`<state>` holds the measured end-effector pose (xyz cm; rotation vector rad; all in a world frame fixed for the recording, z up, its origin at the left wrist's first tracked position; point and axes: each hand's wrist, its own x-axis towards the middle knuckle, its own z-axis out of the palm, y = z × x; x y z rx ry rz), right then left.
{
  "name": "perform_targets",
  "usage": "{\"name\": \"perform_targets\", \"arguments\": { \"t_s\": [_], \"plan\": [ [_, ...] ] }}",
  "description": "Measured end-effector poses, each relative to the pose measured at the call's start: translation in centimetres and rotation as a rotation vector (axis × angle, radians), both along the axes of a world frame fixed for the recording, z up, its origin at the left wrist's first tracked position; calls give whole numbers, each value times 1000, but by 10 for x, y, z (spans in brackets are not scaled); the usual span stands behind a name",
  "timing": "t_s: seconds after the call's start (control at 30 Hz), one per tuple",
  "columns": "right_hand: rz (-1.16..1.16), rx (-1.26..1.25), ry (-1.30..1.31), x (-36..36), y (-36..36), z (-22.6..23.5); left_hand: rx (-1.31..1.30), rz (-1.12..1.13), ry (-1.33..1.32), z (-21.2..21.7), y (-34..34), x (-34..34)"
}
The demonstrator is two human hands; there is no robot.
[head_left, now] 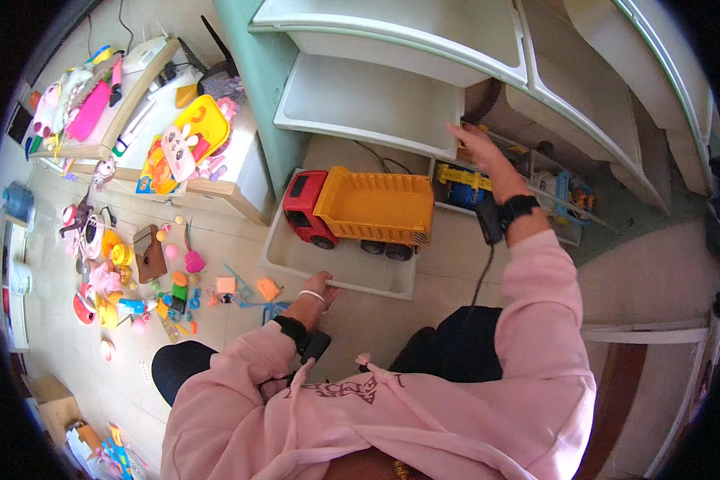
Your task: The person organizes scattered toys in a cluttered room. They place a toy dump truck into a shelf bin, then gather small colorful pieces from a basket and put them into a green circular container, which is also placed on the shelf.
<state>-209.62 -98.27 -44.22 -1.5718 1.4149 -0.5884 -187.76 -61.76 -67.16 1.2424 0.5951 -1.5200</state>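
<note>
A toy dump truck (374, 206) with a red cab and yellow bed sits in a shallow white drawer bin (364, 282), pulled out over the floor. My left hand (322, 288) is closed on the bin's near rim. Raised to the right, my right hand (482, 152) has its fingers stretched out and holds nothing. It is by the right end of a pale bin (368, 100) in the shelf; whether they touch I cannot tell. Below that hand, a yellow and blue toy vehicle (466, 186) lies in a low bin.
Shelf bins (408, 28) rise in tiers ahead. More small toys (572, 196) fill a low bin at the right. Loose toys, among them a brown wooden box (148, 254), are scattered over the left floor. A cabinet (248, 164) at the left carries a yellow tray (204, 120).
</note>
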Motion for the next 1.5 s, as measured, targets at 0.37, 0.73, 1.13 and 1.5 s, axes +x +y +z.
{"name": "perform_targets", "arguments": {
  "t_s": [0.37, 0.73, 1.13, 1.5],
  "plan": [
    [-25, 300, -242, 12, -35, 14, -127, -59, -151, 80, -22, -4],
    [-8, 273, -341, 19, -15, 85, -96, -122, -186, 75, -18, 12],
    [-48, 353, -290, 9, -11, 89, -131, -33, -299, 78, -35, 9],
    [7, 342, -273, 16, -9, 73, -15, -19, -368, 115, -45, 3]
  ]
}}
